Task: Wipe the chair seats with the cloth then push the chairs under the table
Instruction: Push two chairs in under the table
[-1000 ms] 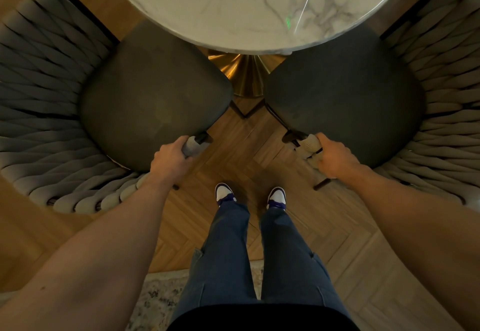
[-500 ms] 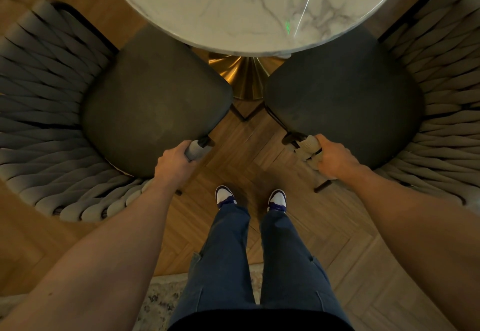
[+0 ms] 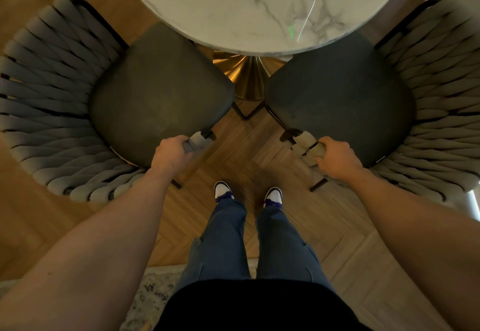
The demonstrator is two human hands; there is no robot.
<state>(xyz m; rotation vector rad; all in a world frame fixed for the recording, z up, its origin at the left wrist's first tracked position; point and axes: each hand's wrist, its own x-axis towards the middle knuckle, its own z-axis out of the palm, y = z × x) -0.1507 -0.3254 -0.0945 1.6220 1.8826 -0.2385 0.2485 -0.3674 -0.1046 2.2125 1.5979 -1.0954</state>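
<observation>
Two chairs with dark seats and grey woven backs flank me. The left chair [image 3: 161, 94] and the right chair [image 3: 340, 97] each have their far seat corner tucked under the round white marble table [image 3: 259, 6]. My left hand [image 3: 170, 155] grips the near end of the left chair's woven armrest. My right hand [image 3: 337, 156] grips the near end of the right chair's armrest. No cloth is in view.
The table stands on a gold pedestal base [image 3: 246, 76] between the chairs. My feet [image 3: 248, 195] stand on herringbone wood floor, with a patterned rug [image 3: 148, 297] behind them. Black chair legs [image 3: 318, 184] reach the floor near my feet.
The left chair has slid inward toward the table and the gold base with my left hand on it. The right chair has barely moved.
</observation>
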